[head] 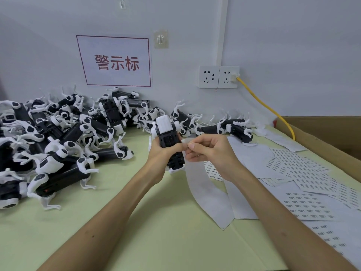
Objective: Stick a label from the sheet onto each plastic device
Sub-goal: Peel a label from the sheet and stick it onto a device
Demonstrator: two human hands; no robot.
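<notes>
Fingers: left hand (159, 153) wraps its fingers (174, 147) round the held device (168, 136). Right hand (213, 151) pinches the top end of a white backing strip (203, 190) between thumb and index, touching the held device's right edge. Can't tell if a label is on the fingertips.

Left of the held device: pile of devices (58, 137), black-and-white, heaped on the green table (156, 231).

Held device: upright, white end up, black underside to camera.

Just right and below: backing strip hangs down onto the table.

Further right: label sheets (304, 173), overlapping, lying flat.

Beyond those, far right of the held device: cardboard box (322, 133).
</notes>
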